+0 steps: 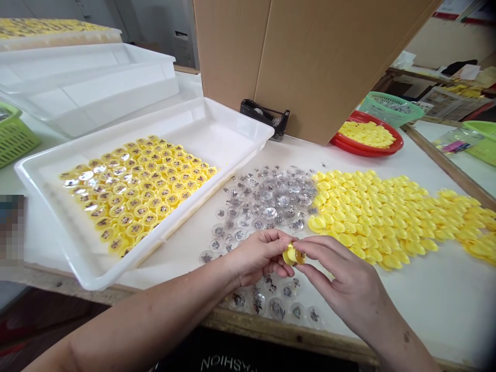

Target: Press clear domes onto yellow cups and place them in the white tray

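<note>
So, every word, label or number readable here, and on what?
"FASHION": upside down, partly cut off, on black cloth, bottom edge.
Small label, back: too small to read.
Red-edged papers, top right: too blurred.
Clear discs: prints too small to read.

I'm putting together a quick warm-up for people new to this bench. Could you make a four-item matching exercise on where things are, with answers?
1. Black tape dispenser
2. Red bowl
3. Clear printed discs
4. Small yellow piece

A. Spread over the tabletop, between the white tray and the loose yellow pieces
B. Held at the fingers of the left hand and right hand
C. In front of the brown cardboard
D. Beside the mint-green basket

Pairs: 1-C, 2-D, 3-A, 4-B
</note>
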Demonstrator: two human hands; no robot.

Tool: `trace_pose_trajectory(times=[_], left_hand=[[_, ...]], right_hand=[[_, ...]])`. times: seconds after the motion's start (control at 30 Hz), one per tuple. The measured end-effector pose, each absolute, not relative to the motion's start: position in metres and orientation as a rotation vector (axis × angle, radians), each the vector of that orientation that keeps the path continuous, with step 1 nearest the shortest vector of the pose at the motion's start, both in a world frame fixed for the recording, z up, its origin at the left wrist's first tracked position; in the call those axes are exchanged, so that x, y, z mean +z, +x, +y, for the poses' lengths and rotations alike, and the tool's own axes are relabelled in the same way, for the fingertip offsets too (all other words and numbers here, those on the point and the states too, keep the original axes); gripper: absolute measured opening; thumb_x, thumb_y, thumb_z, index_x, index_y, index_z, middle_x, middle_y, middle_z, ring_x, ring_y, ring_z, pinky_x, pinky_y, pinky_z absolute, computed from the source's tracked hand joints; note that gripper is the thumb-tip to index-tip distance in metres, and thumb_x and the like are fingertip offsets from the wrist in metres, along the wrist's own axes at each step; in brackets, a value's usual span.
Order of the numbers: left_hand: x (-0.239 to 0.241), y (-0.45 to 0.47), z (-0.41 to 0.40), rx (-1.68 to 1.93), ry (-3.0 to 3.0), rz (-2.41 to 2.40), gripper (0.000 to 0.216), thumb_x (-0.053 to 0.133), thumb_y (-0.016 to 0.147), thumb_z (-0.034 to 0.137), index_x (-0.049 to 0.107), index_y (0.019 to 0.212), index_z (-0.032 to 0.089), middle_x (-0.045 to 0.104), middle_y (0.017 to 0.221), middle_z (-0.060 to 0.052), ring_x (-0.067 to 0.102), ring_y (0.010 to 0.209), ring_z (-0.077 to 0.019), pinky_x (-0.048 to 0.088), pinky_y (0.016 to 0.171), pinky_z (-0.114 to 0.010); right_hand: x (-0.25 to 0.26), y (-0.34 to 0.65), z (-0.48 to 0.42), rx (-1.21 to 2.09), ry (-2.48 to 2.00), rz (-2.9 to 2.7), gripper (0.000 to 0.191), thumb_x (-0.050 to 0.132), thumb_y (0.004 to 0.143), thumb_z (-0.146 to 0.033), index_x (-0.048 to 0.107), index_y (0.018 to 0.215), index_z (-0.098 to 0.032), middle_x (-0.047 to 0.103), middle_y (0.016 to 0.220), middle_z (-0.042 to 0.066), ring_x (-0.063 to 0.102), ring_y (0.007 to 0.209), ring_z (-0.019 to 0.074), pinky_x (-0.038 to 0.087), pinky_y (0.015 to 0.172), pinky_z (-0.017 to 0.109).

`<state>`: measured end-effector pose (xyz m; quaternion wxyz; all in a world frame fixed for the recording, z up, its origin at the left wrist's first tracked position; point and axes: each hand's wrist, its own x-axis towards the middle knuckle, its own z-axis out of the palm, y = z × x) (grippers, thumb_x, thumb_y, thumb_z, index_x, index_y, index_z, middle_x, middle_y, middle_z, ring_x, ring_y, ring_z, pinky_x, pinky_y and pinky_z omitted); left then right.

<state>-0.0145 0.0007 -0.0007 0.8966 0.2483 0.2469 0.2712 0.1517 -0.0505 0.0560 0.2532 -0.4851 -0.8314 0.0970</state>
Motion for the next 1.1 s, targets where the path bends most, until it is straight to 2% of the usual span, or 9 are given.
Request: trace_pose_trajectory(times=[0.13,0.23,0.37,0.43,0.6,0.8,0.9,1.0,1.1], left_hand=[[-0.001,-0.014,-0.001,0.584,0.513,0.501,0.037,0.076,0.069,0.038,0.060,0.091,0.012,0.065,0.070,-0.004,0.063,0.051,-0.0102,0.049,0.047,-0.016],[0.000,-0.014,-0.001,0.626,0.553,0.509,0.042,0.077,0.067,0.039,0.061,0.096,0.012,0.065,0.074,-0.004,0.063,0.055,-0.0105,0.050,0.051,-0.017],[0.001,-0.014,0.000,0.671,0.623,0.529,0.042,0.079,0.066,0.036,0.061,0.097,0.013,0.065,0.078,-0.003,0.063,0.058,-0.0097,0.050,0.056,-0.020],[0.001,-0.014,0.000,0.677,0.641,0.541,0.044,0.078,0.067,0.035,0.060,0.100,0.013,0.065,0.077,-0.003,0.063,0.059,-0.0103,0.050,0.057,-0.020],[0.000,-0.013,-0.002,0.675,0.641,0.568,0.046,0.079,0.066,0.037,0.060,0.099,0.012,0.065,0.076,-0.004,0.063,0.061,-0.0110,0.049,0.058,-0.021],[0.005,-0.013,-0.003,0.674,0.595,0.551,0.044,0.081,0.063,0.036,0.062,0.095,0.011,0.065,0.077,-0.003,0.062,0.060,-0.0091,0.050,0.057,-0.020],[0.006,-0.013,-0.003,0.655,0.563,0.545,0.044,0.081,0.062,0.036,0.062,0.093,0.011,0.065,0.076,-0.003,0.063,0.061,-0.0102,0.051,0.058,-0.021],[0.006,-0.014,-0.003,0.633,0.550,0.534,0.043,0.080,0.064,0.037,0.062,0.092,0.010,0.065,0.072,-0.003,0.061,0.055,-0.0089,0.049,0.054,-0.019],[0.005,-0.014,-0.004,0.618,0.535,0.530,0.043,0.080,0.064,0.038,0.062,0.092,0.011,0.065,0.072,-0.003,0.060,0.052,-0.0077,0.049,0.051,-0.018]], right_hand=[[0.050,0.153,-0.052,0.416,-1.428,-2.039,0.025,0.065,0.082,-0.024,0.060,0.106,-0.028,0.062,0.103,0.000,0.061,0.088,0.0129,0.051,0.078,0.024],[0.044,0.151,-0.053,0.465,-1.546,-1.858,0.021,0.068,0.079,-0.028,0.062,0.099,-0.027,0.061,0.108,0.001,0.063,0.077,0.0117,0.054,0.070,0.025],[0.042,0.149,-0.055,0.501,-1.643,-1.879,0.017,0.066,0.080,-0.030,0.065,0.097,-0.027,0.067,0.084,-0.002,0.064,0.067,0.0124,0.054,0.058,0.023],[0.044,0.148,-0.058,0.446,-1.637,-1.935,0.022,0.063,0.082,-0.027,0.064,0.104,-0.026,0.068,0.083,-0.002,0.065,0.070,0.0127,0.054,0.061,0.023],[0.046,0.143,-0.064,0.260,-1.534,-2.021,0.032,0.057,0.087,-0.021,0.058,0.118,-0.021,0.067,0.101,0.002,0.065,0.079,0.0114,0.053,0.073,0.022],[0.041,0.138,-0.067,0.128,-1.575,-1.947,0.029,0.060,0.085,-0.023,0.058,0.114,-0.022,0.067,0.096,0.002,0.065,0.078,0.0134,0.053,0.072,0.025],[0.044,0.139,-0.066,0.049,-1.510,-2.011,0.026,0.059,0.085,-0.019,0.058,0.111,-0.023,0.065,0.101,0.003,0.064,0.088,0.0155,0.053,0.078,0.027],[0.047,0.142,-0.065,0.154,-1.426,-2.070,0.029,0.060,0.085,-0.018,0.059,0.112,-0.027,0.061,0.110,0.003,0.061,0.100,0.0171,0.052,0.084,0.029],[0.045,0.145,-0.066,0.354,-1.474,-1.960,0.030,0.063,0.083,-0.023,0.059,0.111,-0.030,0.060,0.110,0.003,0.062,0.096,0.0179,0.053,0.083,0.032]])
